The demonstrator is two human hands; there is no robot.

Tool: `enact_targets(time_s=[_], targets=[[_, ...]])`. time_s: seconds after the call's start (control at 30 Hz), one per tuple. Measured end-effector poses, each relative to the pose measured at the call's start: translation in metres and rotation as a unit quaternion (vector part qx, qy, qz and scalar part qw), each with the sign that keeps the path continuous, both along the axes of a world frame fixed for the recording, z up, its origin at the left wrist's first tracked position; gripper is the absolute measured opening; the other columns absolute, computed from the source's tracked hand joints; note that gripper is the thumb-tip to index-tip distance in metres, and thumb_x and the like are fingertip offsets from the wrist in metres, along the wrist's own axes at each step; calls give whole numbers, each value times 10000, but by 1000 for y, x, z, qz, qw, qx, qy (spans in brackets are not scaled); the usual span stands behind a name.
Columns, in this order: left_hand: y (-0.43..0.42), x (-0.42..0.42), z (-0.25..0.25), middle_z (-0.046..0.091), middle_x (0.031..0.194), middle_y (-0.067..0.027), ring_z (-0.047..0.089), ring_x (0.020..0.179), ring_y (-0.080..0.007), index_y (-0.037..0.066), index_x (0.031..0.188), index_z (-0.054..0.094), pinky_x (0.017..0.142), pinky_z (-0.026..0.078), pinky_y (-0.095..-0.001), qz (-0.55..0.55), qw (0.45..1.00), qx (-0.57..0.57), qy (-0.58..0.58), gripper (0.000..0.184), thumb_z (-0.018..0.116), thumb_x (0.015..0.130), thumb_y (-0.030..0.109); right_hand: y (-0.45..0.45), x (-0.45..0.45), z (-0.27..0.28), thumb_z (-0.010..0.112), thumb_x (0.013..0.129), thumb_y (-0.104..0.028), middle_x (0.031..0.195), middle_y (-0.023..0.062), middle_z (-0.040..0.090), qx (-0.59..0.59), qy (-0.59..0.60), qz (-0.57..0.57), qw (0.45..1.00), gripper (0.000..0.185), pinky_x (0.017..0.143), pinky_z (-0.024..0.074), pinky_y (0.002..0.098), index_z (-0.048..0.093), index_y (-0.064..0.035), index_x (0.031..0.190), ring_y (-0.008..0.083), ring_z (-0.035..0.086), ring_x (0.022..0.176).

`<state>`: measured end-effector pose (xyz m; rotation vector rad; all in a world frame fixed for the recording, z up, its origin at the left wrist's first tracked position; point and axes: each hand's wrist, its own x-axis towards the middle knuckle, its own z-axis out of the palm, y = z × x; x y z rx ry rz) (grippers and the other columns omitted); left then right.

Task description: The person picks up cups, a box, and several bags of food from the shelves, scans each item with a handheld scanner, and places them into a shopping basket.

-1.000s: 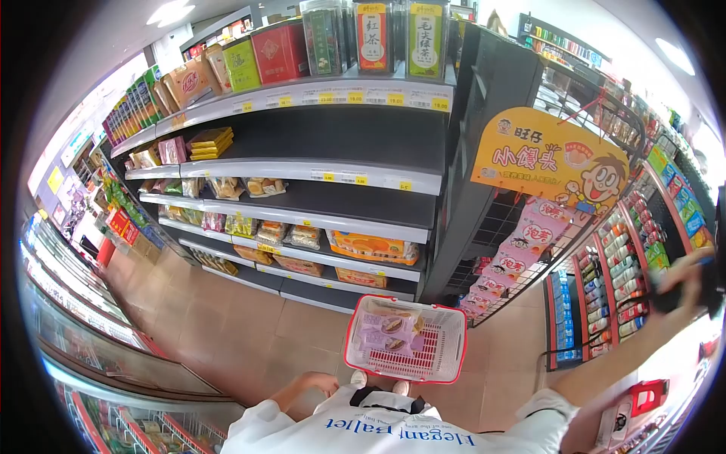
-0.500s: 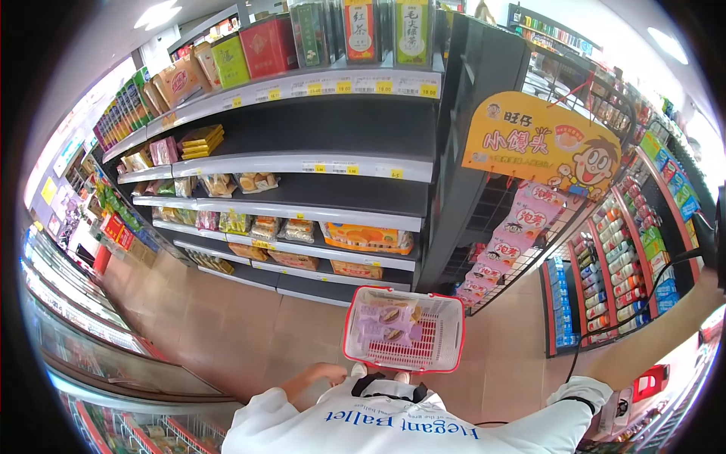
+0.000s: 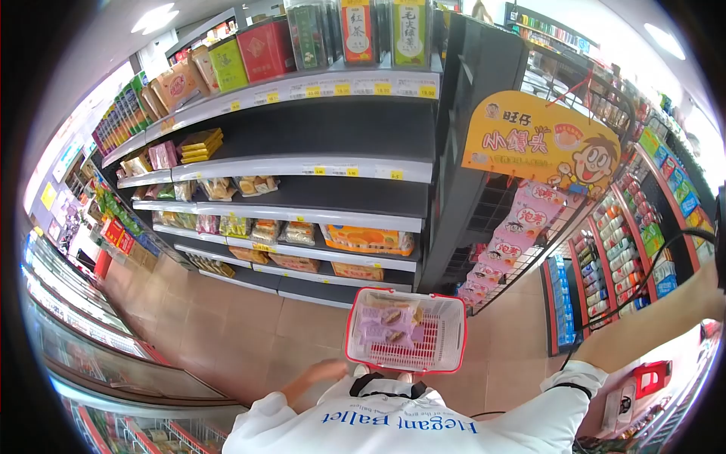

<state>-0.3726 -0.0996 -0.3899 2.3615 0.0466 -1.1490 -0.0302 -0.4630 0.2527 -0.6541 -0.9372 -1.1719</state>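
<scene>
A white shopping basket (image 3: 446, 333) with a red rim stands on the floor just ahead of my feet. Several purple snack packets (image 3: 392, 324) lie in its left half. My left hand (image 3: 329, 369) hangs low, left of the basket's near corner and apart from it. Motion smears its fingers, and I can make out nothing in it. My right arm stretches out to the right, and my right hand (image 3: 715, 291) is at the edge of the view, its fingers hidden. A black cable (image 3: 665, 246) runs near that hand.
Ahead is a shelf unit (image 3: 325, 163) with boxed teas on top and packaged cakes below. At its right end hang pink snack bags (image 3: 505, 253) under a yellow sign (image 3: 544, 144). More stocked racks (image 3: 612, 250) stand right; a glass-fronted cooler (image 3: 144, 371) is left.
My left hand has swung slightly and is blurred now. The right arm has shifted a little, and the cable beside it bends differently. Basket and packets stay as they were.
</scene>
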Motion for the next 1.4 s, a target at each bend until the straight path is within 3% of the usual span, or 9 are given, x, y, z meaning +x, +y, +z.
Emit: enact_targets(time_s=[0.1, 0.27, 0.4, 0.57, 0.7, 0.8, 1.03, 1.27, 1.4], targets=[[-30, 69, 59, 658, 979, -160, 646, 885, -298, 47, 1094, 582, 730, 496, -397, 225, 934, -112, -254, 296, 553, 910, 277, 20, 10, 3, 557, 801, -193, 597, -6, 494, 86, -9, 57, 995, 119, 458, 358, 220, 478, -122, 748, 103, 477, 473], [-124, 199, 274, 496, 1343, -115, 530, 1166, -206, 23, 1358, 415, 984, 401, -307, 88, 836, -440, -315, 451, 470, 979, 261, 58, 33, 9, 528, 830, -247, 590, -32, 456, 144, -6, 129, 981, 216, 492, 381, 218, 457, -133, 660, 84, 479, 493], [-195, 248, 353, 462, 1345, -112, 606, 974, -168, 8, 1357, 397, 881, 467, -311, 51, 744, -600, -289, 482, 524, 951, 236, 85, 43, 1, 533, 837, -317, 583, -7, 474, 142, 140, 275, 941, 254, 506, 452, 196, 476, -132, 673, 101, 519, 484], [-225, 249, 341, 607, 995, -114, 615, 768, -146, 26, 1068, 540, 653, 511, -283, 57, 764, -586, -264, 279, 645, 871, 194, 72, 98, -4, 503, 740, -92, 707, 89, 412, 90, 99, 325, 936, 111, 669, 405, 345, 419, -19, 742, 212, 415, 650], [-232, 223, 366, 625, 842, -87, 610, 718, -136, 18, 942, 532, 617, 502, -273, 94, 768, -550, -315, 205, 649, 865, 168, 32, 177, -3, 509, 767, -94, 701, 90, 428, 7, 132, 406, 904, 125, 659, 407, 336, 404, -31, 741, 203, 421, 641], [-235, 226, 372, 628, 741, -78, 604, 639, -126, 4, 851, 542, 600, 491, -266, 134, 767, -561, -283, 194, 653, 860, 163, 65, 142, -12, 513, 793, -116, 695, 79, 453, 32, 139, 289, 947, 122, 634, 410, 327, 426, -33, 773, 195, 442, 626], [-228, 241, 354, 677, 796, -44, 641, 742, -89, 16, 903, 632, 640, 521, -242, 197, 761, -533, -312, 117, 599, 891, 127, 89, 90, -24, 556, 828, -121, 616, 27, 496, 72, 122, 230, 963, 79, 476, 431, 257, 518, -64, 868, 139, 493, 508], [-200, 264, 360, 657, 851, -39, 621, 763, -101, 50, 908, 604, 614, 522, -225, 255, 680, -598, -340, 156, 571, 925, 201, 84, 76, -20, 565, 825, -117, 631, 34, 501, 100, 108, 206, 967, 83, 489, 443, 262, 522, -57, 862, 142, 505, 524], [-188, 272, 352, 641, 907, -39, 599, 843, -96, 78, 996, 583, 641, 521, -249, 219, 707, -574, -349, 193, 562, 935, 260, 53, 85, -21, 548, 809, -142, 680, 60, 486, 65, 70, 253, 963, 127, 591, 431, 299, 473, -41, 831, 176, 483, 601]])
